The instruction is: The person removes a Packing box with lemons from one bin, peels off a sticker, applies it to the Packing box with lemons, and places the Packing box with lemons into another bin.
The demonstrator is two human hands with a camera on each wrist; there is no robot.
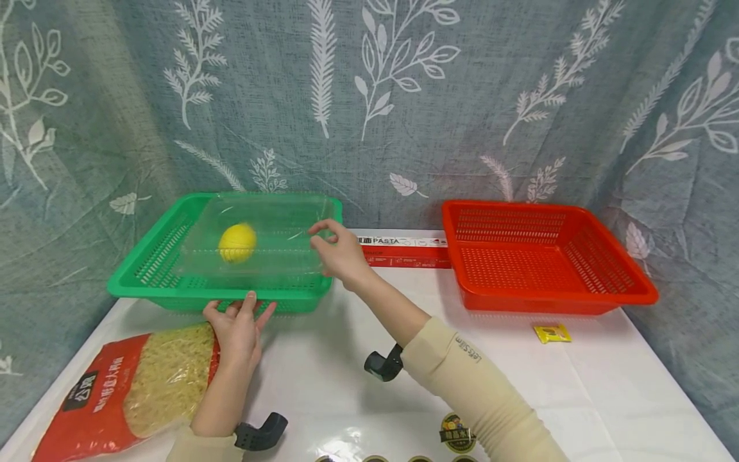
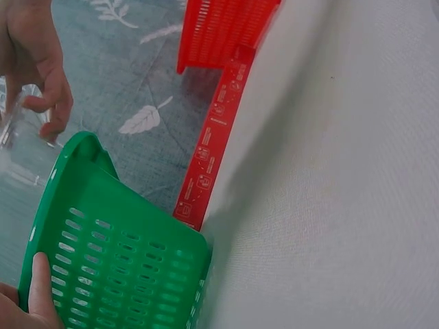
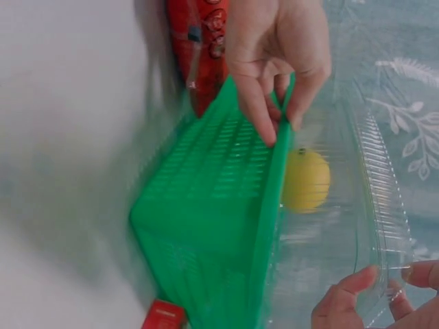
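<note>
My left hand (image 1: 237, 330) grips the front rim of a green perforated basket (image 1: 141, 290), its thumb against the outer wall in the left wrist view. With thumb and fingers, my right hand (image 1: 344, 258) pinches the right edge of a clear plastic container (image 1: 288, 224). This container spans the top of the basket, and its ribbed side shows in the right wrist view. A yellow round fruit (image 1: 237, 242), like a lemon, shows through the clear plastic in the left part of the basket.
A red bag of pasta (image 1: 104, 391) lies at front left, beside the left forearm. At the right stands a red basket (image 1: 470, 300), with a small yellow packet (image 1: 552, 333) in front. Between the baskets lies a red and white pasta box (image 1: 404, 256). Round stickers (image 1: 458, 431) show at the near edge.
</note>
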